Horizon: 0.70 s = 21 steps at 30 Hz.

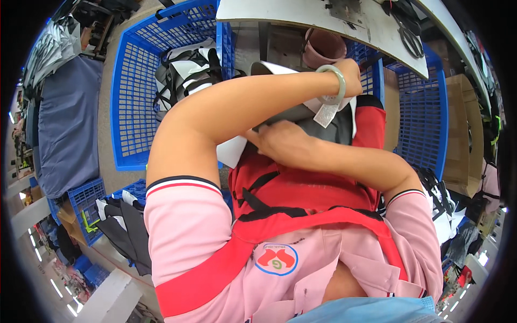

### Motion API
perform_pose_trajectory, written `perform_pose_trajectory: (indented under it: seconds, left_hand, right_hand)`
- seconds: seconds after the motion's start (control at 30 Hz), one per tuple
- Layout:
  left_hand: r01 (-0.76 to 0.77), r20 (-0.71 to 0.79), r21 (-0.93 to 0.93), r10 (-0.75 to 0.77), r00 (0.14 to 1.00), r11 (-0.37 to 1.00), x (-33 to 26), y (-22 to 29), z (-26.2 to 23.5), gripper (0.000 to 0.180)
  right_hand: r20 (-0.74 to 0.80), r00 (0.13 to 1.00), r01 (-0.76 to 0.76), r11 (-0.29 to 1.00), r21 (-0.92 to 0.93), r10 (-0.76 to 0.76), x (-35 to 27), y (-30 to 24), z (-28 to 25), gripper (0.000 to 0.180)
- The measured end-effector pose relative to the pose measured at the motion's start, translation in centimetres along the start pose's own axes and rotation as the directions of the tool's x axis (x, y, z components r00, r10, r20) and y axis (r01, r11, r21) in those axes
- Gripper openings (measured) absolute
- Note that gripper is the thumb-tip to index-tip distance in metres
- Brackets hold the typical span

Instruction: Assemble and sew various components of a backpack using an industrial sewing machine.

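Observation:
My arms cross over my lap. My left hand [350, 77], with a pale green bangle [342, 86] on its wrist, is closed at the far right edge of a dark grey and white fabric piece [320, 129]; its fingertips are hidden. Nearer to me, my right hand [285, 142] has curled fingers at the left side of that piece, and my left forearm covers part of it. A small whitish label [326, 116] lies on the grey cloth below the bangle. Beneath the piece is my red apron [323, 188], with black straps.
Blue plastic crates stand at the left [132, 107] and right [423, 116]; the left one holds black and white fabric pieces [194, 72]. Ahead is a white table [280, 12] with black scissors [411, 42], and a pinkish bucket [323, 48] below. A cardboard box [460, 134] stands far right.

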<state>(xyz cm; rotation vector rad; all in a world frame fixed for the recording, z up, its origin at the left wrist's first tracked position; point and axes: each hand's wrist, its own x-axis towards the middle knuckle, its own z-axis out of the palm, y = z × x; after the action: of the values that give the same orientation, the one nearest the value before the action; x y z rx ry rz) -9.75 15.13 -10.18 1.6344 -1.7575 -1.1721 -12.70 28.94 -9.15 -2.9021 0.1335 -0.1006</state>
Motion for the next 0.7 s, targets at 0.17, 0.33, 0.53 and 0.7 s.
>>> perform_pose_trajectory:
  seconds: [0.17, 0.33, 0.53, 0.7]
  left_hand:
    - [-0.232, 0.039, 0.072, 0.230, 0.972, 0.970, -0.6, -0.4, 0.7, 0.027]
    - [-0.259, -0.120, -0.243, 0.236, 0.964, 0.935, -7.6, -4.1, -10.6, 0.031]
    - [0.360, -0.431, 0.315, -0.206, 0.879, 0.878, -16.9, -24.4, -14.7, 0.018]
    - [0.345, -0.517, 0.453, -0.073, 0.853, 0.822, -18.5, -25.6, -9.5, 0.041]
  right_hand:
    - [-0.386, 0.914, 0.010, 0.944, 0.331, 0.126, 3.0, 4.8, 5.5, 0.023]
    - [0.207, 0.932, -0.333, 0.928, 0.169, 0.296, -2.2, 5.2, 1.4, 0.026]
    - [0.073, 0.955, -0.295, 0.915, 0.277, 0.286, -3.9, 4.9, 2.7, 0.025]
    - [0.087, 0.956, -0.292, 0.923, 0.250, 0.279, -3.8, 5.4, 3.3, 0.025]
